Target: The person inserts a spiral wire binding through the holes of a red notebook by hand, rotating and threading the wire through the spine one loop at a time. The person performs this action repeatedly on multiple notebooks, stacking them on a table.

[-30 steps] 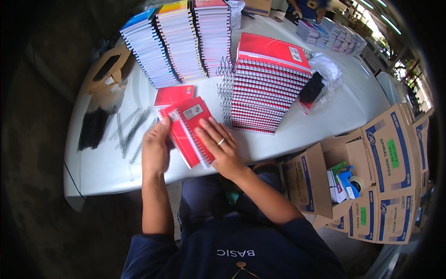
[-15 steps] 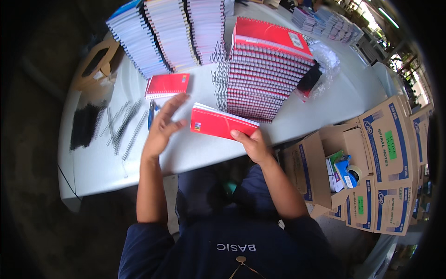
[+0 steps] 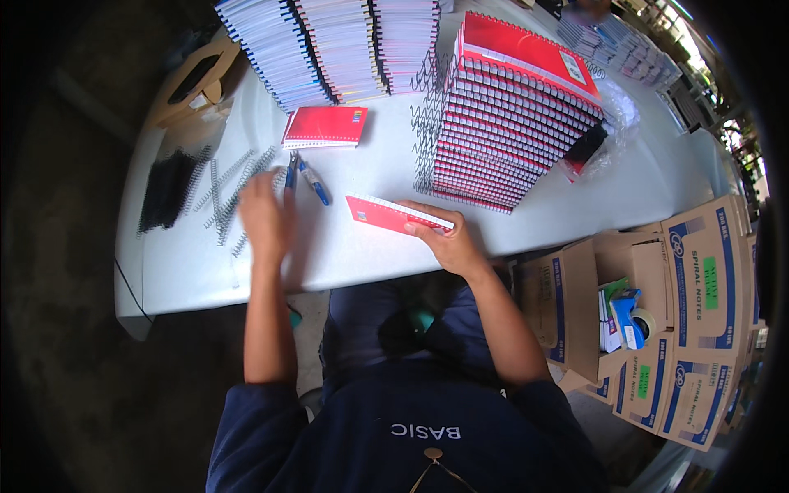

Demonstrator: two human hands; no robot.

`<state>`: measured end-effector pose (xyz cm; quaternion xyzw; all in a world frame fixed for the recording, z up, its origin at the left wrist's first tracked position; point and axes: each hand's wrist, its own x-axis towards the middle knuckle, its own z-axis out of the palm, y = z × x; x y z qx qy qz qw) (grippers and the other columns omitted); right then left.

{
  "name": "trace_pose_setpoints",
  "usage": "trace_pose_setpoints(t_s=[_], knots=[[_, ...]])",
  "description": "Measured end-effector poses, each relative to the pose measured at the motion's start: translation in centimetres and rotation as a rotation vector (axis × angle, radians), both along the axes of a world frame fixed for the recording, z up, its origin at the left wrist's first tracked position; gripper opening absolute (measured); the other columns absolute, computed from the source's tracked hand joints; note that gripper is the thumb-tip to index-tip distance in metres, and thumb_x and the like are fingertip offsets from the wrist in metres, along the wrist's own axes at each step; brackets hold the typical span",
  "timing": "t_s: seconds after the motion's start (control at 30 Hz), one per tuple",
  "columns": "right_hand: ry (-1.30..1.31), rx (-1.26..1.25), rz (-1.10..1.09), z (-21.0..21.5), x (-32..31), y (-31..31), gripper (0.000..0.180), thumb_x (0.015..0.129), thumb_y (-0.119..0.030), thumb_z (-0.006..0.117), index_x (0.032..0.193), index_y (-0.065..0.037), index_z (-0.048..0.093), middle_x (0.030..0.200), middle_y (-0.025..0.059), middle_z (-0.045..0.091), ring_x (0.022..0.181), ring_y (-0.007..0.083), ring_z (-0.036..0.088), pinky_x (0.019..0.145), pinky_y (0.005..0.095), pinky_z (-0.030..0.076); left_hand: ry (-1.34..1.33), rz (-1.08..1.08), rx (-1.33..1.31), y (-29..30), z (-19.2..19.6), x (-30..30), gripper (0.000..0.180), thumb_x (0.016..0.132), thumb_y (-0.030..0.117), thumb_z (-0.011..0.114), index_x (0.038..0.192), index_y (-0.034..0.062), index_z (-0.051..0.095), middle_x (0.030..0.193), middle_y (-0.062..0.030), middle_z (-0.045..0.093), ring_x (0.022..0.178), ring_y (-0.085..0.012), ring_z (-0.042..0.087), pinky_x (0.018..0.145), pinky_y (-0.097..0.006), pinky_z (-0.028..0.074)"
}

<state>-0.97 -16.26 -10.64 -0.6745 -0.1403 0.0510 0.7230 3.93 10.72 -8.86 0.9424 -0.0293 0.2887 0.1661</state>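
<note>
My right hand [image 3: 450, 244] grips a small red notebook [image 3: 380, 215] at its right end, thumb on the cover. Its row of punched holes runs along the upper edge, and I see no wire in it. Over the loose spiral wires [image 3: 222, 195] at the left is my left hand [image 3: 265, 220]; its fingers are blurred, and I cannot tell whether they touch a wire. Just right of it lie blue-handled pliers [image 3: 312, 182]. Farther back rests another red notebook stack [image 3: 327, 125], thin and with punched holes along its near edge.
A tall pile of wire-bound red notebooks [image 3: 509, 123] stands right of centre. Stacks of bound books [image 3: 345, 49] rise at the back. Black spirals [image 3: 171, 191] and an open cardboard box [image 3: 193, 86] lie left. Cartons [image 3: 711, 279] stand right of the table [image 3: 370, 267], one holding a tape dispenser [image 3: 627, 319].
My left hand has moved away from the notebook, leftward to the spiral wires, uncovering the pliers. The notebook in my right hand has tilted. The whole view has shifted somewhat.
</note>
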Motion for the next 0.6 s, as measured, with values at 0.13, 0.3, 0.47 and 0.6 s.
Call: trace_pose_setpoints(t_s=[0.13, 0.3, 0.47, 0.6], knots=[[-0.064, 0.009, 0.000, 0.6, 0.0, 0.6, 0.030, 0.086, -0.005, 0.058, 0.116, -0.004, 0.060, 0.105, 0.0060, 0.065, 0.092, 0.0077, 0.055, 0.085, 0.0228, 0.044, 0.255, 0.030, -0.099, 4.3, 0.1, 0.3, 0.025, 0.091, 0.025, 0.051, 0.105, 0.0039, 0.054, 0.087, -0.0110, 0.058, 0.082, -0.0244, 0.056, 0.074, -0.032, 0.042], [0.016, 0.045, -0.011, -0.3, 0.1, -0.1, 0.031, 0.087, -0.004, 0.057, 0.117, -0.003, 0.058, 0.105, 0.0054, 0.064, 0.092, 0.0071, 0.054, 0.085, 0.0223, 0.044, 0.706, -0.385, -0.604, -1.4, 4.8, -2.8, 0.030, 0.096, 0.027, 0.046, 0.086, 0.0001, 0.054, 0.072, -0.0012, 0.048, 0.068, -0.0099, 0.043, 0.064, -0.023, 0.038], [0.009, 0.064, -0.012, 0.1, 0.1, 0.2, 0.032, 0.087, -0.003, 0.056, 0.118, -0.002, 0.057, 0.106, 0.0043, 0.063, 0.092, 0.0069, 0.053, 0.084, 0.0223, 0.044, 0.570, -0.471, -0.444, -1.9, 3.8, -2.5, 0.032, 0.093, 0.030, 0.052, 0.085, 0.0001, 0.057, 0.069, -0.0052, 0.051, 0.066, -0.0104, 0.045, 0.063, -0.024, 0.039], [0.031, 0.070, -0.005, -0.1, 0.1, 0.0, 0.032, 0.087, -0.007, 0.059, 0.117, 0.004, 0.056, 0.106, 0.0059, 0.062, 0.095, 0.0085, 0.054, 0.087, 0.0231, 0.043, 0.659, -0.396, -0.407, -2.4, 4.6, -2.5, 0.027, 0.092, 0.026, 0.054, 0.086, -0.0005, 0.055, 0.071, -0.0016, 0.051, 0.070, -0.0069, 0.045, 0.066, -0.021, 0.039]])
